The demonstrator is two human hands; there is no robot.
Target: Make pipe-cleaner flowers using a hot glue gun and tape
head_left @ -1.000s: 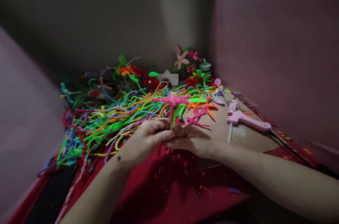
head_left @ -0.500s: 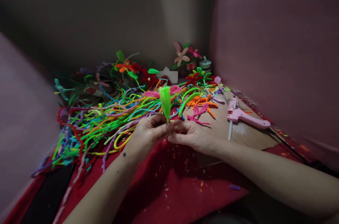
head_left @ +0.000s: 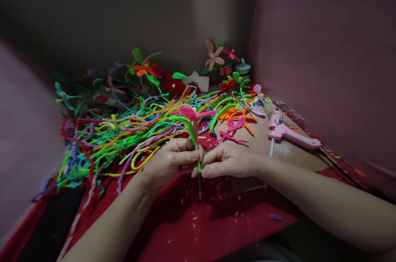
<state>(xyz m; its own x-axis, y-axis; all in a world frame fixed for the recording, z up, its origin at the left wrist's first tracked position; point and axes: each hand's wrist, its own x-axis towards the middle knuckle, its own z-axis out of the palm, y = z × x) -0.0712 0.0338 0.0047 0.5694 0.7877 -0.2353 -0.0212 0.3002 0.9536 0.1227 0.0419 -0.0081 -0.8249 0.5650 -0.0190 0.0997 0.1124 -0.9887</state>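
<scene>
A pipe-cleaner flower (head_left: 187,111) with pink petals and a long green leaf (head_left: 189,126) stands upright between my hands, in the middle of the head view. My left hand (head_left: 179,154) pinches its stem just below the leaf. Slightly lower, my right hand (head_left: 218,161) has thumb and fingers closed on the same green stem. The thin dark end of the stem (head_left: 199,190) sticks out beneath the fingers. Behind my left hand lies a large heap of colourful pipe cleaners (head_left: 123,142).
A pink glue gun (head_left: 289,135) rests on a brown board (head_left: 297,161) at right, its cord trailing off. Orange and pink pipe-cleaner pieces (head_left: 232,130) lie nearby. Finished flowers (head_left: 214,58) and a lidded jar (head_left: 243,68) stand behind. Red cloth (head_left: 173,229) with scraps covers the front.
The flower has turned, so the leaf now shows from its side, curving left, and the pink petals appear above it. My right hand sits lower on the stem, whose lower end now shows.
</scene>
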